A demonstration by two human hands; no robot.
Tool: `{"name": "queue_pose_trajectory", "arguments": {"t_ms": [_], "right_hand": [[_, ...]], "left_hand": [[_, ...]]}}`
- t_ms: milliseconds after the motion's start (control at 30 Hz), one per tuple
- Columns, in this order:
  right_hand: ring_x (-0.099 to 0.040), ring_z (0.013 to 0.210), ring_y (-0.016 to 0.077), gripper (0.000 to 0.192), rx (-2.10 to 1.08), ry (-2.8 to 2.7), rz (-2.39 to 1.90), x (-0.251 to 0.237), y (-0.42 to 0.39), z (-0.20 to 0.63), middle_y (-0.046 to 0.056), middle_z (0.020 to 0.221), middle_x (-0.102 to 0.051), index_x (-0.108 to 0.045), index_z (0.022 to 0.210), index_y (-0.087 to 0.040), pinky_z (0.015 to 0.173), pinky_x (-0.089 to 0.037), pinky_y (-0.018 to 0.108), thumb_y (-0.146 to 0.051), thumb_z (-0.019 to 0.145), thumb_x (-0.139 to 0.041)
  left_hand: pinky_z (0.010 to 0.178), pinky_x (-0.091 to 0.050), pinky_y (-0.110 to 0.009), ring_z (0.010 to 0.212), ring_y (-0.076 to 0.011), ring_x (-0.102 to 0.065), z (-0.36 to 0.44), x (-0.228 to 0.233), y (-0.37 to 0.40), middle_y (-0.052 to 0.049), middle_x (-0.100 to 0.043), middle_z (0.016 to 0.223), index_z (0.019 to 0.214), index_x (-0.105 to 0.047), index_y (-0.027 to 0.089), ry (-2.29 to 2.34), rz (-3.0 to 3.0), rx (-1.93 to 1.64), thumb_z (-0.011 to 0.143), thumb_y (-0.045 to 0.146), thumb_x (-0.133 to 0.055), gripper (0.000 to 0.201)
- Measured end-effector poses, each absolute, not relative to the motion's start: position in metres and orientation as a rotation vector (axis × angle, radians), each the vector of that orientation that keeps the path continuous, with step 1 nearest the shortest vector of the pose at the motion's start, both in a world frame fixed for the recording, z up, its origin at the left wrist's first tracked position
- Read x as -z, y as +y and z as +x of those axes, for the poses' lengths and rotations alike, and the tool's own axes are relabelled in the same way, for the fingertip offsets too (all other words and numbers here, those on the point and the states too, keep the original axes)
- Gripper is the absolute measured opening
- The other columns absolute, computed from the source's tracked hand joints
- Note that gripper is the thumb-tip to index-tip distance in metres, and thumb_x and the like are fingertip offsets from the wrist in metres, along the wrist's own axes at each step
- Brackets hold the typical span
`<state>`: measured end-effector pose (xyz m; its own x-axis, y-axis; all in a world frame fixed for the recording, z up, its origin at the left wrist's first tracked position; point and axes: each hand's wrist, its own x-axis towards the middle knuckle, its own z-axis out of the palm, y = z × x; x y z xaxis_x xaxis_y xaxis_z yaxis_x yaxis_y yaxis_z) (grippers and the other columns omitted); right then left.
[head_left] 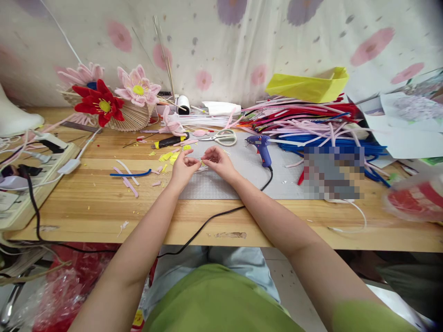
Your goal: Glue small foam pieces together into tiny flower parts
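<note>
My left hand point(182, 167) and my right hand point(217, 161) meet over a grey cutting mat point(242, 182) on the wooden table point(104, 216). Both pinch a small thin piece point(200, 160) between their fingertips; it is too small to name surely. Yellow scraps point(169, 157) lie just beyond my left hand. White-handled scissors point(223, 137) and a blue glue gun point(262, 147) rest further back on the mat.
A heap of pink, red and blue pipe cleaners point(311, 124) fills the back right, under a yellow paper box point(308, 85). Finished pipe-cleaner flowers point(104, 101) stand back left. A power strip point(31, 170) sits at the left edge. The glue gun cord point(207, 221) hangs over the table front.
</note>
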<state>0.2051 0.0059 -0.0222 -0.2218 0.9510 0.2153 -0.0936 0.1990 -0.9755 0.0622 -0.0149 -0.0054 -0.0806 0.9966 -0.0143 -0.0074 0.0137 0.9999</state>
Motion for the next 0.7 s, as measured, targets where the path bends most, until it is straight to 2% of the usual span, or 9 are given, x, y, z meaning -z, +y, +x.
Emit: {"name": "queue_pose_trajectory", "arguments": {"t_ms": [133, 333, 533, 700], "right_hand": [[-0.053, 0.063, 0.0105, 0.039, -1.245, -1.437, -0.897, 0.027, 0.008, 0.204, -0.004, 0.072, -0.058, -0.044, 0.087, -0.023, 0.064, -0.041, 0.028, -0.038, 0.062, -0.07], [-0.051, 0.061, 0.0098, 0.036, -1.19, -1.392, -0.936, 0.028, 0.012, 0.206, -0.005, 0.07, -0.056, -0.043, 0.085, -0.022, 0.062, -0.04, 0.027, -0.035, 0.063, -0.068], [-0.053, 0.064, 0.0106, 0.027, -1.135, -1.507, -0.928, 0.022, 0.013, 0.212, -0.004, 0.07, -0.057, -0.046, 0.08, -0.021, 0.064, -0.04, 0.028, -0.032, 0.065, -0.066], [-0.058, 0.071, 0.0129, 0.019, -1.039, -1.651, -0.936, 0.019, 0.008, 0.211, -0.001, 0.075, -0.061, -0.051, 0.081, -0.021, 0.069, -0.043, 0.03, -0.027, 0.068, -0.063]], "left_hand": [[0.07, -0.046, -0.026, 0.065, -0.0105, -0.059, 0.062, 0.006, -0.015, 0.002, -0.062, 0.067, 0.108, -0.052, 0.015, 1.232, 1.162, -1.248, 0.054, 0.02, -0.076, 0.06], [0.073, -0.049, -0.03, 0.069, -0.012, -0.06, 0.055, 0.004, -0.013, 0.0, -0.065, 0.076, 0.108, -0.053, 0.016, 1.168, 1.2, -1.17, 0.042, 0.015, -0.082, 0.072], [0.077, -0.049, -0.029, 0.071, -0.0122, -0.063, 0.049, -0.001, -0.01, -0.002, -0.067, 0.075, 0.101, -0.06, 0.014, 1.21, 1.067, -1.257, 0.057, 0.022, -0.077, 0.048], [0.071, -0.05, -0.028, 0.067, -0.0132, -0.064, 0.054, -0.005, -0.015, -0.003, -0.069, 0.07, 0.103, -0.061, 0.012, 1.249, 0.998, -1.153, 0.057, 0.017, -0.077, 0.049]]}}
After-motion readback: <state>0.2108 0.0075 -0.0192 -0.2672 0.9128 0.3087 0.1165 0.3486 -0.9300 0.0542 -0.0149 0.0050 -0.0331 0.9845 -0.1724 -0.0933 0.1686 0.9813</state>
